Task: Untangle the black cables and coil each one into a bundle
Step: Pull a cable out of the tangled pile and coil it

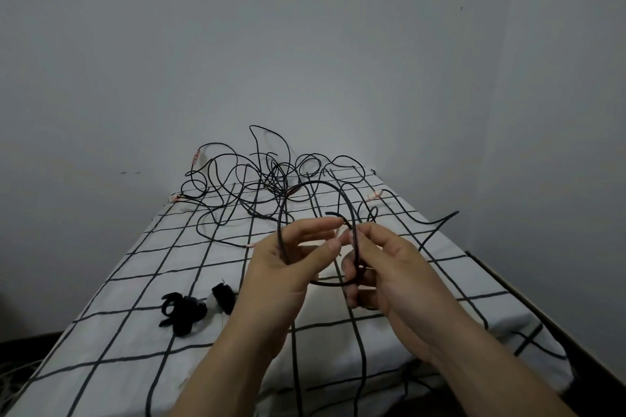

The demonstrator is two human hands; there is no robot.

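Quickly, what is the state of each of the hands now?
Left hand: open, fingers nearly straight, the cable loop passes across it.
Right hand: closed, fingers curled round the cable loop.

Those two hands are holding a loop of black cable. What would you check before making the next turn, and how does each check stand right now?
1. Grip: the right hand grips the cable loop: ok.
2. Support: the loop crosses the left hand, whose fingers are nearly straight: ok.
3. Slack: the trailing cable is free of the tangle: cannot tell.
4. Far tangle undone: not ok.
5. Ties: the black straps lie on the checked cloth, near the left hand: ok.
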